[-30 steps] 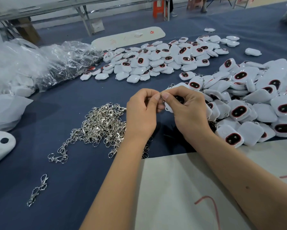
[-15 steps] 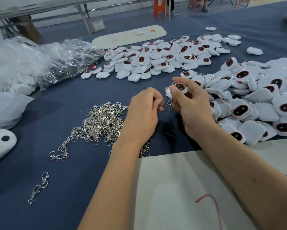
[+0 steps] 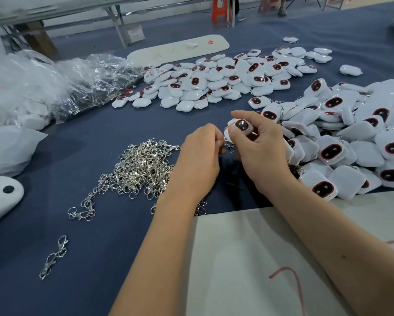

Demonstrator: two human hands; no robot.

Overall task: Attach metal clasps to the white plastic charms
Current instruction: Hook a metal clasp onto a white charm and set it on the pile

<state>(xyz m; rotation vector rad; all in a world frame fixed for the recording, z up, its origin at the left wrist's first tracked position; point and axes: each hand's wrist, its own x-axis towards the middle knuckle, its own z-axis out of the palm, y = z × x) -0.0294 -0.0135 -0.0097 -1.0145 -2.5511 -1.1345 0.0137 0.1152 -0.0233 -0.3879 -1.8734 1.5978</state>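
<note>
My right hand (image 3: 262,151) pinches a white plastic charm (image 3: 240,127) with a dark red-rimmed face, held above the blue table. My left hand (image 3: 199,160) has its fingers curled round a small metal clasp (image 3: 228,145) right beside the charm's lower edge. Whether the clasp is hooked into the charm is hidden by my fingers. A heap of silver clasps (image 3: 136,169) lies just left of my left hand. A big pile of charms (image 3: 351,142) sits to the right.
A second spread of charms (image 3: 218,80) lies further back. Crumpled clear plastic bags (image 3: 54,85) fill the left. A white board (image 3: 248,258) lies under my forearms. Two linked clasps (image 3: 54,256) lie near the front left. A white part with dark dots (image 3: 2,195) sits at the left edge.
My right hand has turned the charm so its dark face points up. Both hands have sunk a little toward the table, staying together.
</note>
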